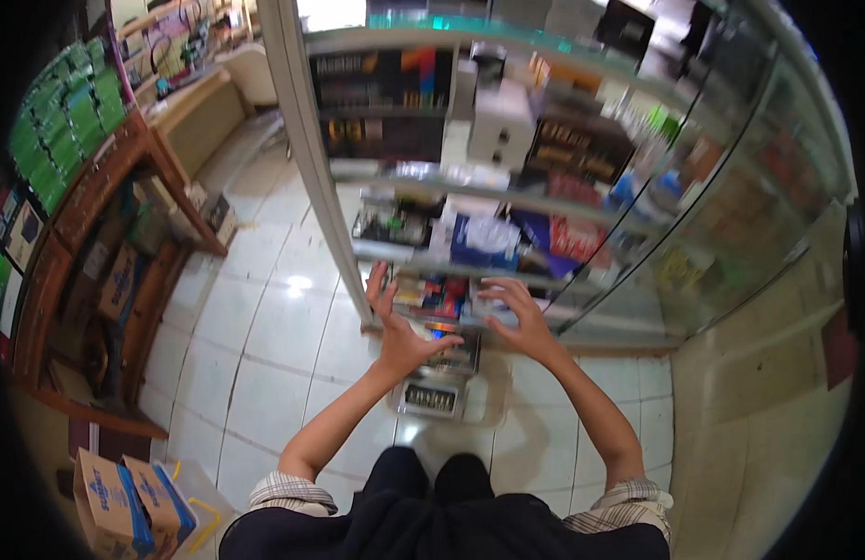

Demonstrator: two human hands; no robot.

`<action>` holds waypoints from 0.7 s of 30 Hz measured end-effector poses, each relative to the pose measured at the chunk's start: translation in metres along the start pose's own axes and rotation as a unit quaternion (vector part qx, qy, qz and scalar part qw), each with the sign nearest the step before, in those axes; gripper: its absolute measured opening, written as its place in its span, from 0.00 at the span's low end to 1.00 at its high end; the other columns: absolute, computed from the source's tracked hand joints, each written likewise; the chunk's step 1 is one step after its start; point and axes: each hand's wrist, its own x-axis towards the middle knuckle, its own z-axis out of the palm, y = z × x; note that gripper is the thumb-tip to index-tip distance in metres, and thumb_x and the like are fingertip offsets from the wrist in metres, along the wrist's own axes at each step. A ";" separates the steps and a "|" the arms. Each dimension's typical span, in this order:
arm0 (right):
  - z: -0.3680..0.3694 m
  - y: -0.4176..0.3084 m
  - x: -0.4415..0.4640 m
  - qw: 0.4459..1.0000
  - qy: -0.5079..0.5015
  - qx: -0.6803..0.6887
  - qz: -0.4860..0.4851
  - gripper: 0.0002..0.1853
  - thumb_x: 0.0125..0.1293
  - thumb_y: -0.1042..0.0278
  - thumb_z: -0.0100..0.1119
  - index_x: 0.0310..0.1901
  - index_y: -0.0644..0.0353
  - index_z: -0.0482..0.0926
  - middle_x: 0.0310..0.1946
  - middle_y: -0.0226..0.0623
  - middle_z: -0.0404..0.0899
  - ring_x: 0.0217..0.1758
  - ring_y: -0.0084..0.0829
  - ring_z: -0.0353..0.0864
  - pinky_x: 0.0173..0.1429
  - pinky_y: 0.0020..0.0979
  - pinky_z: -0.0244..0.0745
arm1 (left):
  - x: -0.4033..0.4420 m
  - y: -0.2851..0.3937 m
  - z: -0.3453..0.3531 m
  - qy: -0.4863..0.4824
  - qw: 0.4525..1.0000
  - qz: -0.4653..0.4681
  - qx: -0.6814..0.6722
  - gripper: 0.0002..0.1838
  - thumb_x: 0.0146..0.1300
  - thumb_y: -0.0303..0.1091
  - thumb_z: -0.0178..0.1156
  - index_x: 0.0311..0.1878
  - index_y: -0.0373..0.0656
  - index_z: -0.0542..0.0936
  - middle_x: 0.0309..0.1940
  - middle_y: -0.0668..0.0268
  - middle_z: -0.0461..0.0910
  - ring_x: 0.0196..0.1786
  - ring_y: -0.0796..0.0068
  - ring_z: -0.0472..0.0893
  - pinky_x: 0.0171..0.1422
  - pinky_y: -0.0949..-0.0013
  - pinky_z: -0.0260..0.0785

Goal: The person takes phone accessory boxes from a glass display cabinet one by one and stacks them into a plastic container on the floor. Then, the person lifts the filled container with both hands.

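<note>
My left hand (pixel 406 343) hangs before the lowest shelf of a glass display cabinet (pixel 322 187), thumb and fingers spread apart, holding nothing. To its right, my right hand (pixel 524 327) is also open, with curled but separated fingers and nothing in them. Small colourful boxes (pixel 442 293) lie on the low shelf behind and between the hands. On the floor below sits a silver box with a dark panel (pixel 431 399). Another box (pixel 464 353) is just behind it, partly covered by my left hand. Neither hand visibly touches a box.
Higher cabinet shelves hold black boxes (pixel 386 79), a white box (pixel 502 121) and bagged goods (pixel 488 238). At left stands a wooden shelf unit (pixel 153 154) with green packs (pixel 69 121) on top. Cardboard boxes (pixel 115 504) occupy the lower left. White tiles (pixel 274 327) cover the floor.
</note>
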 end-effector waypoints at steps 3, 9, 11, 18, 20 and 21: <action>-0.076 -0.062 0.053 0.996 0.035 -0.022 -0.076 0.17 0.50 0.73 0.61 0.45 0.58 0.75 0.51 0.40 0.71 0.56 0.40 0.68 0.60 0.37 0.61 | 0.106 0.043 -0.001 0.028 0.987 0.133 -0.090 0.62 0.29 0.59 0.73 0.64 0.52 0.44 0.64 0.47 0.44 0.68 0.46 0.47 0.69 0.48 0.40; -0.189 -0.118 0.160 0.953 0.200 -0.097 -0.206 0.13 0.52 0.74 0.58 0.42 0.61 0.75 0.47 0.42 0.73 0.52 0.41 0.71 0.56 0.35 0.65 | 0.283 0.104 0.012 0.094 0.938 0.280 -0.180 0.57 0.36 0.52 0.73 0.64 0.44 0.46 0.62 0.49 0.48 0.67 0.51 0.50 0.70 0.53 0.41; -0.211 -0.121 0.198 0.935 0.255 -0.121 -0.213 0.12 0.56 0.71 0.56 0.43 0.62 0.75 0.46 0.42 0.73 0.51 0.37 0.73 0.55 0.33 0.66 | 0.330 0.111 0.021 0.092 0.952 0.240 -0.169 0.53 0.42 0.50 0.69 0.64 0.40 0.47 0.61 0.52 0.50 0.67 0.55 0.51 0.70 0.57 0.41; -0.237 -0.036 0.355 0.902 0.408 -0.058 -0.130 0.29 0.57 0.66 0.56 0.60 0.61 0.60 0.49 0.50 0.70 0.55 0.41 0.71 0.61 0.38 0.62 | 0.460 0.062 0.089 0.071 0.977 0.060 -0.192 0.44 0.50 0.41 0.66 0.62 0.31 0.51 0.58 0.47 0.54 0.63 0.51 0.56 0.67 0.57 0.49; -0.244 -0.013 0.389 0.895 0.418 -0.111 -0.106 0.32 0.57 0.66 0.56 0.62 0.61 0.56 0.52 0.53 0.67 0.58 0.43 0.67 0.63 0.39 0.60 | 0.481 0.044 0.099 0.033 0.981 0.057 -0.181 0.43 0.51 0.38 0.65 0.62 0.30 0.50 0.58 0.45 0.55 0.64 0.50 0.56 0.67 0.58 0.49; -0.247 -0.008 0.399 0.887 0.425 -0.164 -0.073 0.35 0.56 0.67 0.55 0.64 0.61 0.53 0.55 0.56 0.64 0.61 0.45 0.64 0.65 0.40 0.57 | 0.490 0.032 0.106 0.028 0.986 0.068 -0.147 0.41 0.51 0.36 0.64 0.62 0.30 0.51 0.58 0.44 0.56 0.64 0.49 0.58 0.67 0.58 0.51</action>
